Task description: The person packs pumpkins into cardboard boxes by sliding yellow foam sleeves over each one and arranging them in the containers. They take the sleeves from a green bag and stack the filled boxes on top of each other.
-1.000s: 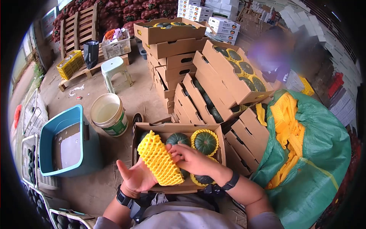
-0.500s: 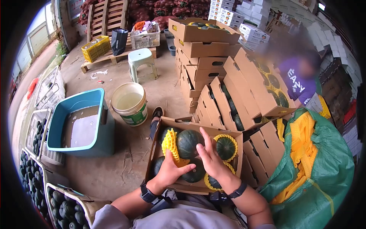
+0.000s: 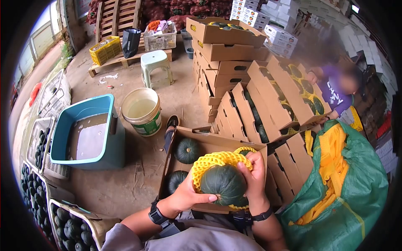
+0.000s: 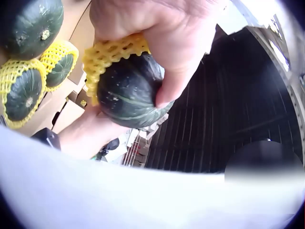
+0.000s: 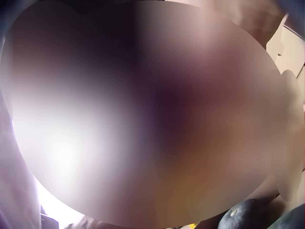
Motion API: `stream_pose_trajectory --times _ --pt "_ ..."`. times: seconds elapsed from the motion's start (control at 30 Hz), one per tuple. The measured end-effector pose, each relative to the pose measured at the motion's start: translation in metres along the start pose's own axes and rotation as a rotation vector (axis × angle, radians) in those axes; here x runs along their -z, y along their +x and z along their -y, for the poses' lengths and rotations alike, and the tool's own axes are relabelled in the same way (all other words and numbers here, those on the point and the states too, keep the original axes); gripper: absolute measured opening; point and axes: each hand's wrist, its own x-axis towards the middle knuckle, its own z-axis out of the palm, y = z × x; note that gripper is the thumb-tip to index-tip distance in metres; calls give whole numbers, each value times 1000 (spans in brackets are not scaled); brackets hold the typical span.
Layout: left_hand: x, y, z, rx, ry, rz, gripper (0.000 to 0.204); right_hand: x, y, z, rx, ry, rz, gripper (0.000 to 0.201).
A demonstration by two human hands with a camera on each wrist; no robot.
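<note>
both my left hand point(image 3: 185, 195) and right hand point(image 3: 254, 178) grip a round dark-green squash point(image 3: 224, 184). yellow foam netting point(image 3: 217, 159) wraps its far side.

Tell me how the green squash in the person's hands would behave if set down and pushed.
The green squash would probably roll, since its body is round. It seems firm: no dent shows where the left hand holds it. Its bare skin looks smooth and might slip, though the yellow net partly round it may add grip.
</note>
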Motion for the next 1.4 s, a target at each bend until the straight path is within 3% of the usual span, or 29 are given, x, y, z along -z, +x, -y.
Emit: stream_pose_trajectory --times 0.1,0.23,0.33,0.37,0.4,0.47,0.5,0.6,0.7,0.73,0.77,0.8,0.87,0.9,0.93,1.0,1.03,1.07,1.13,1.17,1.27,1.4 --pt "-9 9 6 -223 229 -238 94 -6 3 4 427 -495 -235 30" --pt "-16 9 1 -251 293 -347 96 -16 -15 -4 217 -257 -243 38" --pt "-3 11 11 -285 413 -390 94 -26 -23 9 175 -115 -217 40" --pt "-1 12 11 -279 389 -391 90 -21 -22 7 298 -331 -152 44" --pt "0 13 11 -264 434 -361 89 -24 -17 10 257 -253 -55 48" --pt "1 11 10 -232 524 -300 87 -28 -17 13 -348 279 128 47" --pt "3 11 7 -198 537 -272 77 -25 -15 12 -558 541 124 44" --pt "19 13 18 -110 -140 -148 72 -28 -18 6 -690 722 -8 44" --pt "23 5 24 49 -499 -115 71 -27 -16 -5 -463 390 229 46" --pt "26 3 24 89 -596 -131 71 -23 -14 -2 -214 -370 354 58" --pt "32 2 25 135 -630 -50 65 -24 -14 4 -65 -524 367 68" --pt "32 4 23 119 -571 -83 63 -28 -11 17 89 -677 375 80" --pt "26 9 21 92 -457 -147 59 -36 -9 34 133 -720 659 106" --pt "21 11 18 47 -354 -192 54 -35 -6 30 65 -715 683 110" --pt "23 11 16 39 -224 -184 60 -31 3 29 -30 -624 695 104" --pt "32 6 -3 230 -212 -194 66 -16 27 2 -159 -311 743 97" --pt "34 8 -10 220 -90 -256 69 -17 31 -14 -211 -169 632 90" --pt "44 8 -7 187 -20 -397 67 -16 33 -28 -217 -184 554 87" --pt "75 10 6 178 36 -519 62 -21 41 -39 4 -683 526 84" --pt "76 9 11 208 22 -509 62 -24 43 -34 -20 -1027 672 81" --pt "59 15 10 287 -38 -468 66 -30 43 -29 -75 -1213 814 76" --pt "46 40 17 303 -156 -346 77 0 28 7 -32 -919 584 58"
